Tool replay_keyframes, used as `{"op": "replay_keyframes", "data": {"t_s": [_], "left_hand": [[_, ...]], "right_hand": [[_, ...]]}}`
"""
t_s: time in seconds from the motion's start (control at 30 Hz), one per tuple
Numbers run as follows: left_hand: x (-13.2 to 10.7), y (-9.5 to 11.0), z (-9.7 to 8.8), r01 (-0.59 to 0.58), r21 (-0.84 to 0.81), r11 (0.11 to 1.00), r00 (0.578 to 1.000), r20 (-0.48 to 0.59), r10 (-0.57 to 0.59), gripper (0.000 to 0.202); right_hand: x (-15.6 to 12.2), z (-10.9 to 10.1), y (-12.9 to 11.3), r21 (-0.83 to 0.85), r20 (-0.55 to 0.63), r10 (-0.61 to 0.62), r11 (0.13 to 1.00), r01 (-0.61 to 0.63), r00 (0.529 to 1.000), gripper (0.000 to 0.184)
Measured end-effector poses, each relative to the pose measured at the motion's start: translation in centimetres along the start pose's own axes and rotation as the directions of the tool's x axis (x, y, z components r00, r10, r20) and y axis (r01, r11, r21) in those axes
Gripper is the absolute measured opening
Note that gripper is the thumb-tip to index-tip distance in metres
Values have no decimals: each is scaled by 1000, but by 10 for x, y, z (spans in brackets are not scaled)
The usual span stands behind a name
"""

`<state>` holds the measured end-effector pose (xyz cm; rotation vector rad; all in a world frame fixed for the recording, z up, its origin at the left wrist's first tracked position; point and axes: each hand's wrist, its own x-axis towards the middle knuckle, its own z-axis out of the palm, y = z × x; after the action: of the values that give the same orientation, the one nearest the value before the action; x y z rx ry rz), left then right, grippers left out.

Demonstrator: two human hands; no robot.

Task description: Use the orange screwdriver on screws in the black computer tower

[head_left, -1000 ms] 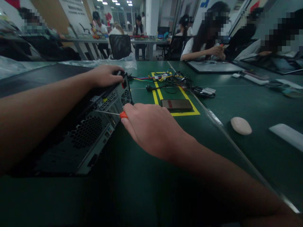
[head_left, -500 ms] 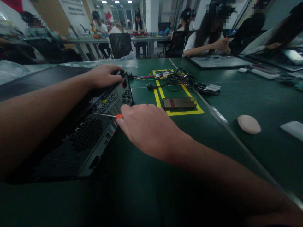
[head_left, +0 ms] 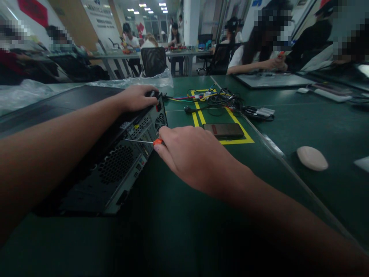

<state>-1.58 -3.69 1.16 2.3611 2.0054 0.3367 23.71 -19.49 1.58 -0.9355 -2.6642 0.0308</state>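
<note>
Head view: green tabletop (head_left: 288,127), marked with yellow tape (head_left: 236,141) — dark flat object (head_left: 226,130) within, cable bundle (head_left: 226,99) across it. At left, one computer case (head_left: 144,132); left hand (head_left: 138,98) over its upper edge, grip cannot be told. Right hand (head_left: 196,157) clasps an orange-handled screwdriver (head_left: 157,142), shaft reaching the rear panel. Beyond: clear plastic sheeting (head_left: 144,79), mesh chair (head_left: 153,61), seated people, lit ceiling lamps (head_left: 149,9).

We can read no words or numbers, since the lettering (head_left: 99,15) on the pale wall panel (head_left: 101,22) is blurred, the blue sign (head_left: 256,3) at the back is cut off, and the yellow label (head_left: 136,126) on the computer case (head_left: 121,163) is too small.
</note>
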Motion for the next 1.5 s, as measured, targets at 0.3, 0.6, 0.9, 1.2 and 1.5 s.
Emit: {"op": "replay_keyframes", "data": {"t_s": [0.3, 0.6, 0.9, 1.2, 1.5], "left_hand": [[1, -2, 1, 5, -12, 1000, 1000, 18, -5, 79], [1, -3, 0, -10, -23, 1000, 1000, 4, 10, 80], [2, -3, 3, -14, -7, 1000, 1000, -18, 14, 80], [7, -9, 3, -47, -8, 999, 999, 5, 47, 74], [8, -10, 3, -69, -3, 998, 998, -1, 69, 70]], "right_hand": [[1, 0, 0, 35, 4, 2, 999, -2, 1000, 26], [3, 0, 3, 13, 41, 4, 1000, -4, 999, 23], [-2, -11, 11, -27, 8, 34, 999, -34, 999, 25], [-8, -23, 18, -3, -43, 34, 999, -34, 999, 30], [-4, -18, 13, -63, -6, 67, 996, -68, 998, 32]]}}
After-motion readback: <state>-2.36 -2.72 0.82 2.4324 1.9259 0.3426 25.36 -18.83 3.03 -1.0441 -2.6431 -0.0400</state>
